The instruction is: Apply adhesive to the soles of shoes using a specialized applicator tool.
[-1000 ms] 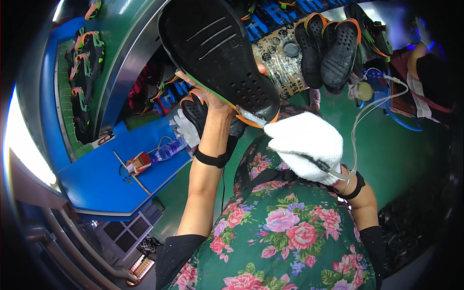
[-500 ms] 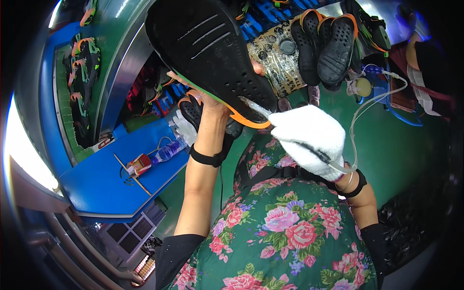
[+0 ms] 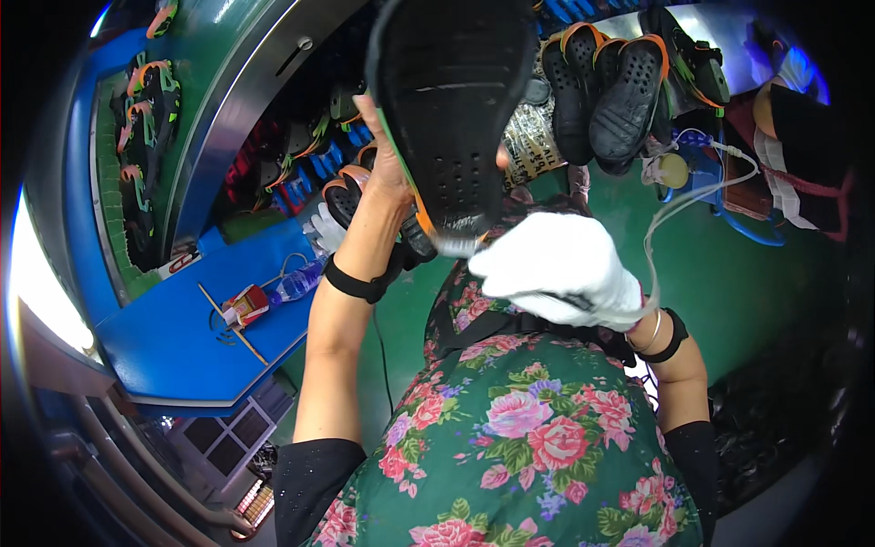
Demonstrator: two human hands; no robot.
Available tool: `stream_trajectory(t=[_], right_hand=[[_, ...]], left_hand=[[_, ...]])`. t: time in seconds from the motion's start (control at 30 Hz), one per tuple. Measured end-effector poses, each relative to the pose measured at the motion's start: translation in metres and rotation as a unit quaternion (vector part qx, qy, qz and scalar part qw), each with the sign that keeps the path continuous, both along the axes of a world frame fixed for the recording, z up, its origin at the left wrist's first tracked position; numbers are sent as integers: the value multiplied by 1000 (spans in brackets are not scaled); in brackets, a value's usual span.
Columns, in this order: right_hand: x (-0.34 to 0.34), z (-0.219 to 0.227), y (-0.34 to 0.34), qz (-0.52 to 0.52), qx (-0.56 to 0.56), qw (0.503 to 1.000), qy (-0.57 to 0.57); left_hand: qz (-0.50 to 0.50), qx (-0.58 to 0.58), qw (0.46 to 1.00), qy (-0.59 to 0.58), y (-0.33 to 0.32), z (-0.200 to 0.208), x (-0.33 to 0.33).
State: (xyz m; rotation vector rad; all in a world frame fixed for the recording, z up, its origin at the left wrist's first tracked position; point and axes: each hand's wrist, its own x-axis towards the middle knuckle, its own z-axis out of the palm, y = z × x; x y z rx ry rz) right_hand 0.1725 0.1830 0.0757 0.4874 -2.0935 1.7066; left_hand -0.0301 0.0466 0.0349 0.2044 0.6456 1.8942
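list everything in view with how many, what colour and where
held shoe: one, black with orange edging, top centre
brush: one, pale blurred tip, at the shoe's lower end
tube: one, clear, right of centre
table: one, blue, left
bottle: one, clear with purple label, on table
packet: one, red, on table
other shoes: several, black with orange, upper right and far left
taped bundle: one, brown, behind held shoe
floor: one, green, below
apron: one, green floral, on the person
wristbands: two, black, one per arm
left hand: one, bare, gripping shoe
right hand: one, white-gloved, holding brush
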Motion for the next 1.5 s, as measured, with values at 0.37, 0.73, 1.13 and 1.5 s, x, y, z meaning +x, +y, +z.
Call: stream_trajectory(t=[0.37, 0.73, 1.13, 1.5], right_hand=[[-1, -4, 10, 67, 93, 993, 18], [2, 14, 21, -75, -244, 957, -139], [-6, 10, 25, -179, 29, 983, 5], [-2, 47, 16, -267, -50, 962, 20]], left_hand=[[-144, -131, 981, 12, 3, 5, 0], [-24, -260, 964, -45, -48, -94, -4], [-46, -190, 980, -33, -17, -38, 72], [102, -115, 978, -140, -42, -119, 37]])
